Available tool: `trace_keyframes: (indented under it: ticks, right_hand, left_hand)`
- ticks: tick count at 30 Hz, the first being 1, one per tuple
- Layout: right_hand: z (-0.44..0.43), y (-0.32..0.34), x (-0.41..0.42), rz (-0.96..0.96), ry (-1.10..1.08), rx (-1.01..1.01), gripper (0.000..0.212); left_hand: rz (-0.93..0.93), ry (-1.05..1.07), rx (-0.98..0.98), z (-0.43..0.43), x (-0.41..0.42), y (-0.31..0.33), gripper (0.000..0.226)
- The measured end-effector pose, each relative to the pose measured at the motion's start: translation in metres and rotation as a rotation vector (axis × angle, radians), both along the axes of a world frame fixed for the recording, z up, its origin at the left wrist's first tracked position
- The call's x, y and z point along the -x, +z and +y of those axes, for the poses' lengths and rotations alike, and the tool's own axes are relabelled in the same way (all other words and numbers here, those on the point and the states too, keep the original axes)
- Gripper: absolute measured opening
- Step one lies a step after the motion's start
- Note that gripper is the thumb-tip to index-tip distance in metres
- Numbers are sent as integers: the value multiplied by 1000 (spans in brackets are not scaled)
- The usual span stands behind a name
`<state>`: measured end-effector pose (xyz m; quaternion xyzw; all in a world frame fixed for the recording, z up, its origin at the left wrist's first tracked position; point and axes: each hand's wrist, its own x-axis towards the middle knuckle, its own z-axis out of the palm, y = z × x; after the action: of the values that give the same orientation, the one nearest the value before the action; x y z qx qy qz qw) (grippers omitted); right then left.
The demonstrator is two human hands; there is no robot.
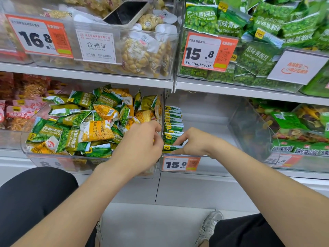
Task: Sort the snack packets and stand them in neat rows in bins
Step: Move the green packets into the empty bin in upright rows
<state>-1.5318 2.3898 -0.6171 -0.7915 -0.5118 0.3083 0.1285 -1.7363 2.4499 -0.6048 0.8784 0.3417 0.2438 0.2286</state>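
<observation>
right hand [193,141] pinching front packet [171,148] from 3 o'clock; left hand [142,139] curled at 9, grip unclear; row [173,122] running toward 12.

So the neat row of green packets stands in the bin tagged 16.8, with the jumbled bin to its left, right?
Not quite. The head view shows that bin's tag reads 15.8, not 16.8. The rest holds: the neat row of green packets stands in that bin, with the jumbled bin to its left.
</observation>
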Motion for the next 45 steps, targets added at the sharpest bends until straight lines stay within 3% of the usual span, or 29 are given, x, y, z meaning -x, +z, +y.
trace_keyframes:
  ticks: [4,10,13,15,23,29,36,39,41,45]
  right_hand:
    - [-1,1,-9,142,-66,-52,16]
    - [0,4,-20,-10,142,-88,30]
    - [-1,7,-22,-5,237,-115,18]
    - [-1,6,-23,-103,302,-128,10]
    - [3,0,-15,-312,319,-192,7]
    - [5,1,-6,-427,297,-221,41]
    - [6,3,-5,-351,289,-218,10]
    - [5,4,-4,-308,298,-190,9]
    - [4,10,-6,-270,219,-182,22]
    - [9,8,-13,-92,-202,-308,47]
  left_hand:
    - [2,4,-2,1,-1,-1,28]
    - [14,-14,-12,2,0,-1,29]
    - [13,-21,-18,2,0,-1,31]
    - [12,-17,-17,2,0,-1,30]
    - [15,-10,-9,1,1,0,25]
    - [12,-19,-13,2,1,-1,29]
    - [19,-25,-8,3,2,-1,30]
    - [26,-26,-2,3,2,0,30]
    - [26,-26,1,3,2,0,29]
    - [32,-30,4,2,2,0,22]
